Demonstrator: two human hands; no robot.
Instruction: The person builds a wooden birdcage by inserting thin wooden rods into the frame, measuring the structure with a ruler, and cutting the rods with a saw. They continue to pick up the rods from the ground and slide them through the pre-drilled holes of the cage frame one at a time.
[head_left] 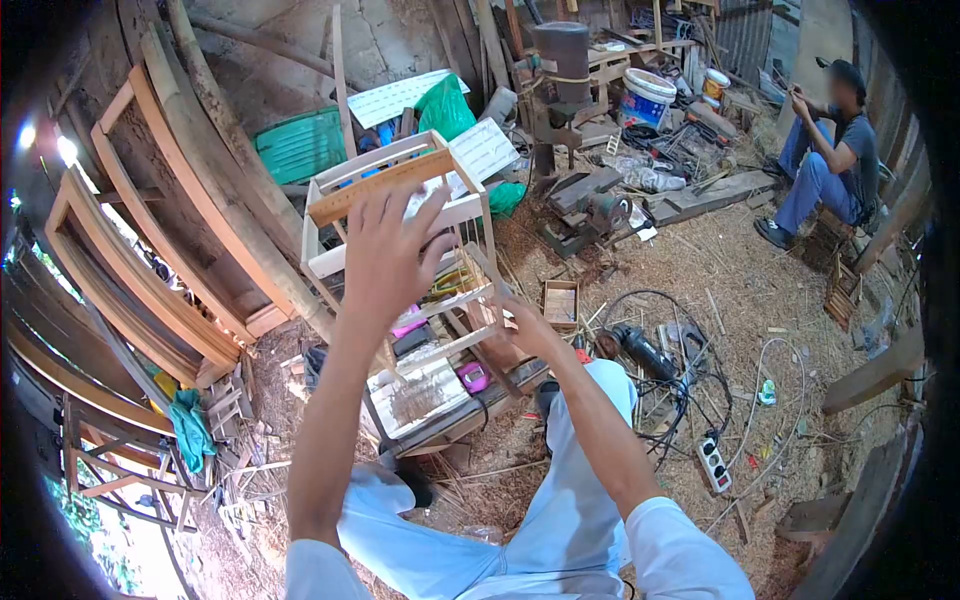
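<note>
A small pale wooden frame point(465, 212) with slender legs and lower rails stands tilted on a low bench in front of me. Across its top lies a browner wooden strip point(408, 177) with a row of small marks. My left hand point(388, 245) is raised over the near side of the frame, fingers spread, the fingertips overlapping the strip in this view. Lower on the right, my right hand point(527, 328) has its fingers curled around the frame's leg near a lower rail. Beneath the frame, a pink tape measure point(473, 377) rests on the bench.
A person point(838, 150) sits at the far right. Cables and a black power tool point(645, 352) lie on the shavings to my right, with a power strip point(713, 465) nearer. Large curved wooden frames point(195, 190) lean at the left. A bench vise point(605, 212) stands ahead.
</note>
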